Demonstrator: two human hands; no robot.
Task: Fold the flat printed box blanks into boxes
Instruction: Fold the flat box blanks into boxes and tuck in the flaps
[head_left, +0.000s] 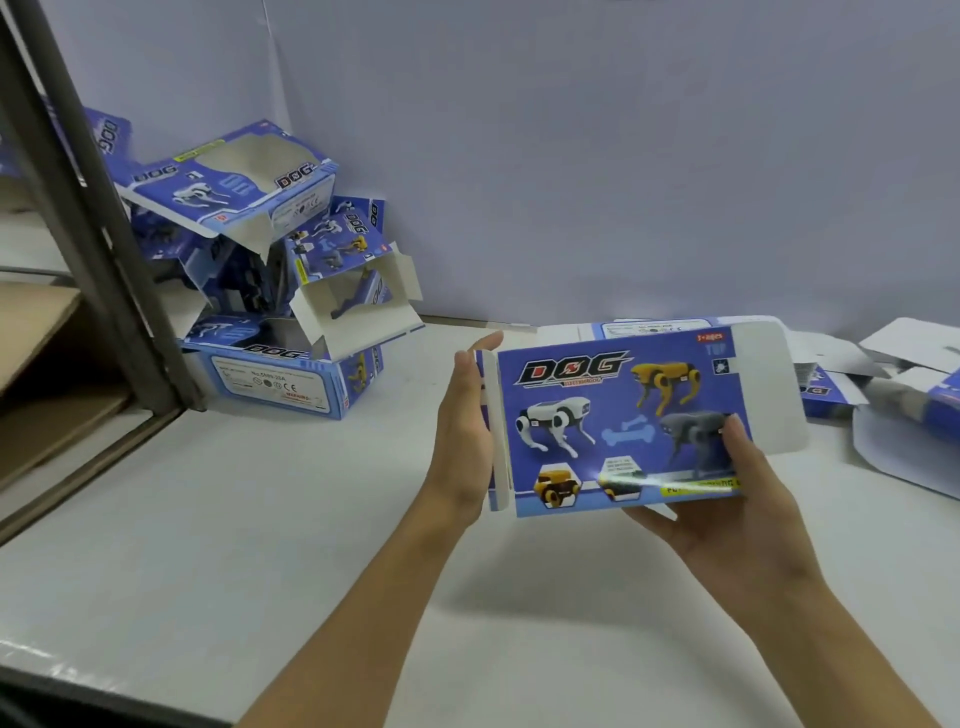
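White desk (260, 519), plain wall behind. Box blank (618, 415) held up mid-scene, printed face twd camera. Left hand (465, 431) flat vs its left edge, fingers straight; right hand (727, 499) grip pinches near-right corner. Folded boxes (270, 260) piled far left, prob. more blanks (883, 395) far right.

Two bare forearms, hands (465, 421) — no sleeves

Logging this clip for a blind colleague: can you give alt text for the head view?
A person holds a blue printed box blank above a white table, left hand flat against its left edge, right hand gripping its lower right corner. Folded boxes are piled at back left.
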